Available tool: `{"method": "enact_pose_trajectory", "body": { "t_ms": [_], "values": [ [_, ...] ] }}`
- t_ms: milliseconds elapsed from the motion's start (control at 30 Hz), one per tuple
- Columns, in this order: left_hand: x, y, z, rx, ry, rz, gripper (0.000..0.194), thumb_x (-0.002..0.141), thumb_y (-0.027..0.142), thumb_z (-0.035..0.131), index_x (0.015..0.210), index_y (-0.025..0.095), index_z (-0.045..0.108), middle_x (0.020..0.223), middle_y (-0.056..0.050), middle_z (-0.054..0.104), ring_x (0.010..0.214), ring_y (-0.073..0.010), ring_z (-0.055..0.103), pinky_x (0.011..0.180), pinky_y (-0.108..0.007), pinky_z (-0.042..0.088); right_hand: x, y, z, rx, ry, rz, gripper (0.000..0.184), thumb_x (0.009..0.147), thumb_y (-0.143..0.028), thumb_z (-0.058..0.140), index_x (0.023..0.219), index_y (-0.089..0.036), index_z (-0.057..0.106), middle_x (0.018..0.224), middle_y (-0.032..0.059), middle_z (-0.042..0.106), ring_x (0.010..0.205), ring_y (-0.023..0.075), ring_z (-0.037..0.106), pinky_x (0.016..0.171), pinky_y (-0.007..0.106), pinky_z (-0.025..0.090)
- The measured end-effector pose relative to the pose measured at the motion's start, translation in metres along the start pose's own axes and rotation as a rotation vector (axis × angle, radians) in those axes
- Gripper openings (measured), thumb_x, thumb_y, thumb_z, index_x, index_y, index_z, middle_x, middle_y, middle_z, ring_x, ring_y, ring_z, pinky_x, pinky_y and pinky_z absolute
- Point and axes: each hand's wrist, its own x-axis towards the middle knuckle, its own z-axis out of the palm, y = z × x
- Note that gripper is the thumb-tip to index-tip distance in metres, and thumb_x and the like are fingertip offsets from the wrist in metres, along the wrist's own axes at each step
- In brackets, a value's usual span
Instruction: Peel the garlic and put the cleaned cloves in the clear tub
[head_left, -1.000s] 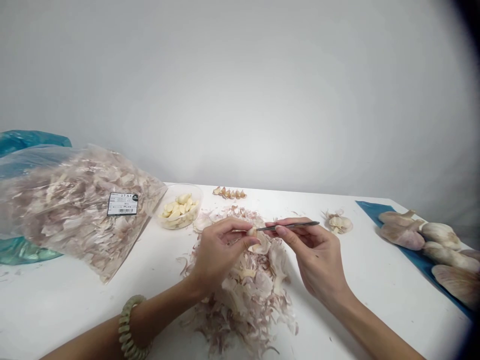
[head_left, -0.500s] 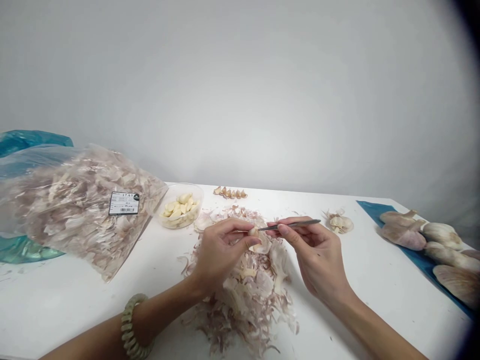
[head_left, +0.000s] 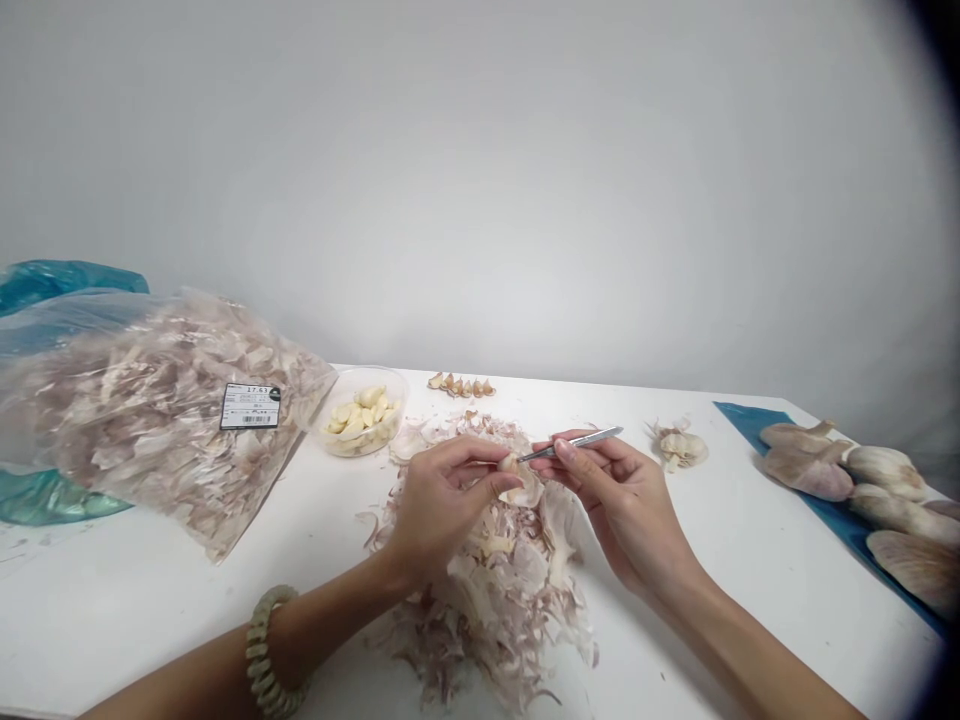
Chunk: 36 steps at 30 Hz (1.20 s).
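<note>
Between the thumb and fingers of my left hand (head_left: pixel 450 505) is a garlic clove (head_left: pixel 509 465), partly covered by the fingertips. My right hand (head_left: pixel 619 500) pinches a slim metal tool, seemingly a small knife or tweezers (head_left: pixel 585 439), whose tip meets the clove. Both hands are held above a heap of garlic skins (head_left: pixel 499 600) on the white table. Behind my left hand stands a clear plastic tub (head_left: pixel 360 445) with peeled cloves (head_left: pixel 367 408) in it.
A large clear bag of garlic skins (head_left: pixel 172 400) with a label lies at the left. Several small brown-tipped pieces (head_left: pixel 461 385) form a row at the back. A partly broken garlic bulb (head_left: pixel 680 447) sits right; whole bulbs (head_left: pixel 885 470) rest on a blue bag (head_left: pixel 750 413).
My right hand has shifted slightly left, and the metal tool has turned so its shiny side shows. My left hand stays in place around the clove.
</note>
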Motion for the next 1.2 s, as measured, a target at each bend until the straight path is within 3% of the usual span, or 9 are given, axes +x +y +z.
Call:
{"method": "enact_pose_trajectory", "body": {
  "t_ms": [500, 1200],
  "values": [
    [0.0009, 0.0015, 0.0007, -0.010, 0.000, -0.001, 0.017, 0.063, 0.023, 0.078, 0.078, 0.018, 0.072, 0.080, -0.001, 0.069, 0.077, -0.0122, 0.065, 0.075, -0.022, 0.057, -0.0028, -0.0055, 0.0043, 0.021, 0.011, 0.036, 0.014, 0.069, -0.029, 0.075, 0.075, -0.017, 0.068, 0.067, 0.0040, 0.070, 0.064, 0.0146, 0.065, 0.072, 0.029, 0.055],
    [-0.0002, 0.0020, 0.0008, 0.029, -0.003, 0.032, 0.015, 0.065, 0.021, 0.077, 0.079, 0.017, 0.071, 0.079, -0.001, 0.070, 0.076, -0.0120, 0.066, 0.073, -0.021, 0.057, -0.0036, -0.0037, 0.0039, 0.022, 0.029, 0.009, 0.013, 0.068, -0.027, 0.076, 0.075, -0.018, 0.068, 0.072, 0.0028, 0.072, 0.064, 0.0127, 0.065, 0.070, 0.025, 0.052]
  ]
}}
